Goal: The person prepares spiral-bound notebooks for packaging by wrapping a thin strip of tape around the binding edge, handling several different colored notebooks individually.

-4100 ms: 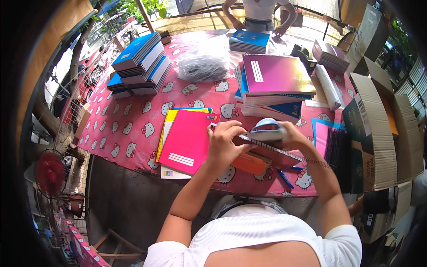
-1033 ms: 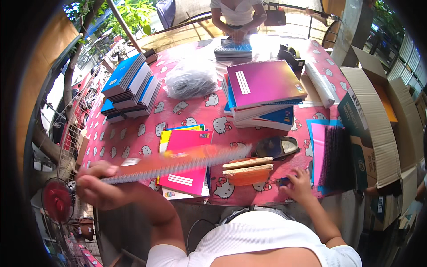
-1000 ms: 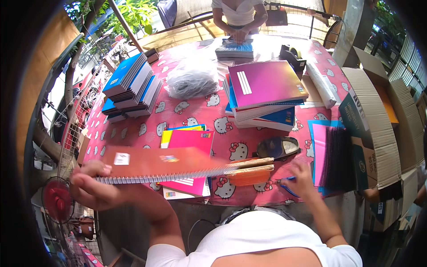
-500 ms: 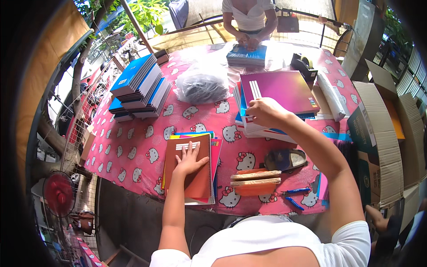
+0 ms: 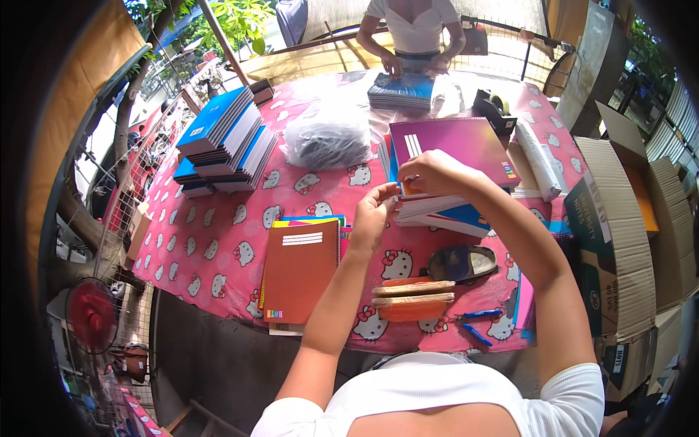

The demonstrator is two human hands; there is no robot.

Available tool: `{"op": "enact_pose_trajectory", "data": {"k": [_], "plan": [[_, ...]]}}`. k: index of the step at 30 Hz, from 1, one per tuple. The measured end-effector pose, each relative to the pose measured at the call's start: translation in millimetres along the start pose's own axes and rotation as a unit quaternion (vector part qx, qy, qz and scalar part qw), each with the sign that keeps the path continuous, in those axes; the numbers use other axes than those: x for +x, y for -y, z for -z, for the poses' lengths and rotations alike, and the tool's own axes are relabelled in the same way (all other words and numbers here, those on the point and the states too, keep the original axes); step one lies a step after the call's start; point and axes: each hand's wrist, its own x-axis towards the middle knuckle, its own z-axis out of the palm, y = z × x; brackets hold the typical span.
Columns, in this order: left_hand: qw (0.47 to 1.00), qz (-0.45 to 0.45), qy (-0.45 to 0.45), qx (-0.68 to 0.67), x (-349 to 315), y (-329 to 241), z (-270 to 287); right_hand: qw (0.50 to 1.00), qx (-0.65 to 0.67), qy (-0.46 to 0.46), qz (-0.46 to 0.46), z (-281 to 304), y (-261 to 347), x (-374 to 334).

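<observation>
A large stack of notebooks with a purple notebook on top lies right of the table's middle. At its front left corner my right hand is closed, fingertips pinched at the stack's edge; what they grip is hidden. Just left of that corner is my left hand, its fingers loosely bent and apart, with nothing visible in them. Its fingertips come close to the right hand and the stack's side. Left of my left forearm, a brown spiral notebook tops a smaller pile with yellow and blue edges showing.
Blue notebooks are piled at the far left, beside a clear plastic bag. Across the table a person handles a blue notebook stack. Nearer are an orange block-like bundle, a dark pouch, blue pens and cardboard boxes.
My left hand has lifted off the brown notebook and moved right to the large stack. My right hand stays at the stack's corner. Across the table, the person's hands have moved apart.
</observation>
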Motion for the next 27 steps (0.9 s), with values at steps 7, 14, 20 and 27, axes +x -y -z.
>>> {"op": "enact_pose_trajectory", "data": {"k": [7, 14, 20, 27], "plan": [[0.995, 0.081, -0.037, -0.047, -3, -24, -12, 0.974, -0.217, -0.043, 0.040, 5, 3, -11], [0.993, 0.098, 0.002, -0.062, 1, -22, -1, 0.978, -0.156, -0.120, 0.067, -10, -4, -27], [0.961, 0.170, 0.069, -0.206, 16, -31, -17, 0.981, 0.048, -0.187, 0.024, -2, 36, -60], [0.989, 0.009, -0.054, -0.135, 17, -8, -46, 0.925, -0.038, -0.371, -0.069, 42, 8, -59]]}}
